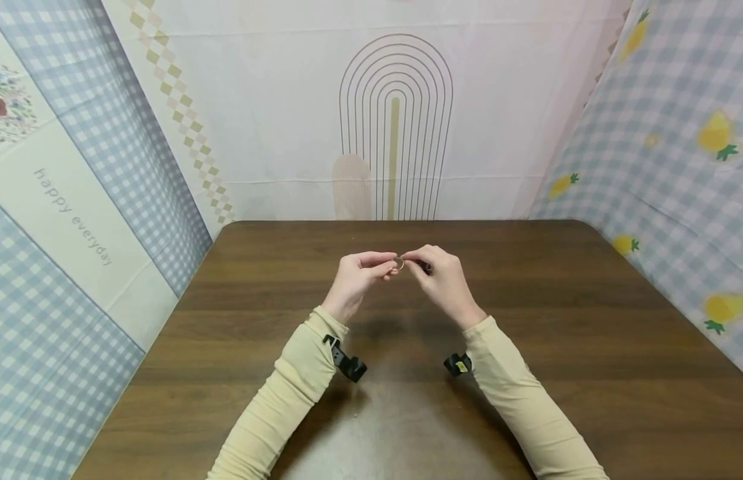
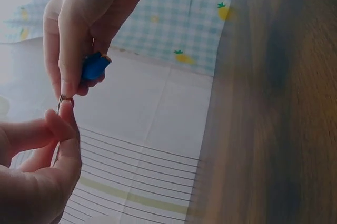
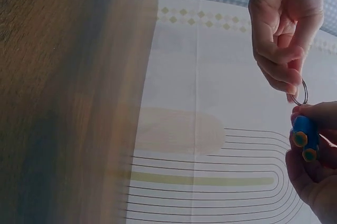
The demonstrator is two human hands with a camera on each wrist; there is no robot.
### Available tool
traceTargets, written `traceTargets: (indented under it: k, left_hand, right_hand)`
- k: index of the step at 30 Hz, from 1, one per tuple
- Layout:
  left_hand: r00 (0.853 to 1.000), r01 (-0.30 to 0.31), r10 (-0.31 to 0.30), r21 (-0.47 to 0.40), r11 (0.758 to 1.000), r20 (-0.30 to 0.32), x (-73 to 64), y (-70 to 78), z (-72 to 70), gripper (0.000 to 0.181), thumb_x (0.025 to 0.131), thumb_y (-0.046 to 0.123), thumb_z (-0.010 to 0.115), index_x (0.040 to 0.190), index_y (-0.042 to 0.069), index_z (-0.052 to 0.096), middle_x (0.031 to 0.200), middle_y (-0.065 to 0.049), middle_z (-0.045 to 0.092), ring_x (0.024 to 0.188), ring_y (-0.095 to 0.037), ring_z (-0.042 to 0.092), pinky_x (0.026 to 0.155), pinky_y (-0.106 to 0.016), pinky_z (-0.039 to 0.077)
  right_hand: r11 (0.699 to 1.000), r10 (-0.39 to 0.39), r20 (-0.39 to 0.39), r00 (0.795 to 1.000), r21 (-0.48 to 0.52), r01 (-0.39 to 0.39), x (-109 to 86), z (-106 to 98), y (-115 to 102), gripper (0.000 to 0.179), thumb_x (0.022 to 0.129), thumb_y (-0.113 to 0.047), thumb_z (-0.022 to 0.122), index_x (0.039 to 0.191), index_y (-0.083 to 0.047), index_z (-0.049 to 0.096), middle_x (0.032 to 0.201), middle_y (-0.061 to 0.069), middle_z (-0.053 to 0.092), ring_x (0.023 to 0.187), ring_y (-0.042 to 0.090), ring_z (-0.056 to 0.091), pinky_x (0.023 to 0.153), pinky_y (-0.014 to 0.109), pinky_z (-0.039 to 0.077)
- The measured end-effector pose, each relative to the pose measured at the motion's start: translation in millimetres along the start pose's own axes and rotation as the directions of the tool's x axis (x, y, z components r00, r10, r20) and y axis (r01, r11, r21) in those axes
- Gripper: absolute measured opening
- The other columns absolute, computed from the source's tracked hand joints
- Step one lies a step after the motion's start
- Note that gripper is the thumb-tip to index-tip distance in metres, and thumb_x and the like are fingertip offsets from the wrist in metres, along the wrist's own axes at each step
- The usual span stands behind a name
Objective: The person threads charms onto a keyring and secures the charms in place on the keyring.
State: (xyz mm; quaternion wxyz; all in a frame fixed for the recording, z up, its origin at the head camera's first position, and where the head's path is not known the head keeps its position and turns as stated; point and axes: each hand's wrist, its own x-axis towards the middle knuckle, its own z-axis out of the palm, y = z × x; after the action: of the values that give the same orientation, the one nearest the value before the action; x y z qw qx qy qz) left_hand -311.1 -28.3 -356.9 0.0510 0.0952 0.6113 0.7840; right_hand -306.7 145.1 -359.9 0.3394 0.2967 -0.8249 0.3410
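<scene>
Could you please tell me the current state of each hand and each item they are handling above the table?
left hand: raised above the table, fingertips pinching the metal ring.
right hand: raised, fingertips on the ring, blue piece tucked in its fingers.
metal ring: held in the air between both hands.
blue piece: gripped in the right hand, off the table.
table: bare dark wood below the hands.

A dark wood-grain desk [image 1: 587, 347] with rounded far corners spreads beneath the fingers [image 1: 388, 261], which are raised above its middle. Only their shadow falls on its surface below them.
</scene>
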Motion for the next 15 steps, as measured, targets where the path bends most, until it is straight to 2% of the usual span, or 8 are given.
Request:
traceTargets:
  k: [3,7,11,15]
  left_hand:
    - [1.000,0.009,-0.010,0.043,0.999,0.020,-0.1,0.8,0.1,0.029,0.091,-0.002,0.062,0.118,-0.013,0.061,0.080,0.004,0.070,0.071,-0.005,0.065,0.068,-0.019,0.053]
    - [0.999,0.007,-0.009,0.079,0.997,0.032,-1.6,1.7,3.4,0.033,0.089,-0.001,0.064,0.121,-0.010,0.059,0.081,0.007,0.062,0.076,-0.005,0.062,0.075,-0.021,0.054]
    - [1.000,-0.014,0.014,0.015,1.000,-0.017,-1.2,-0.4,5.4,0.032,0.088,-0.005,0.064,0.119,-0.012,0.060,0.079,0.004,0.062,0.072,-0.006,0.063,0.075,-0.023,0.056]
    - [0.997,-0.036,0.035,-0.014,0.999,-0.066,-0.6,-1.8,5.2,0.027,0.088,-0.005,0.064,0.114,-0.012,0.064,0.082,-0.003,0.070,0.070,-0.006,0.066,0.069,-0.021,0.054]
  right_hand:
    - [1.000,-0.003,0.002,1.000,-0.004,0.003,0.4,0.1,0.2,0.006,0.085,0.000,0.070,0.090,-0.003,0.073,0.081,0.009,0.070,0.073,0.018,0.061,0.065,0.031,0.050]
    - [0.999,0.034,0.007,0.999,-0.010,-0.034,0.1,-0.1,0.0,0.005,0.086,0.000,0.068,0.089,-0.001,0.072,0.082,0.011,0.069,0.073,0.020,0.061,0.065,0.033,0.051]
    - [0.998,0.070,0.019,0.997,0.000,-0.070,-0.6,0.0,-0.1,0.005,0.087,-0.001,0.068,0.090,-0.001,0.071,0.083,0.011,0.069,0.073,0.019,0.061,0.065,0.032,0.051]
    - [0.997,0.069,0.036,0.997,0.016,-0.070,-0.8,0.6,0.3,0.008,0.087,-0.001,0.068,0.094,-0.001,0.072,0.084,0.010,0.069,0.072,0.017,0.061,0.065,0.030,0.050]
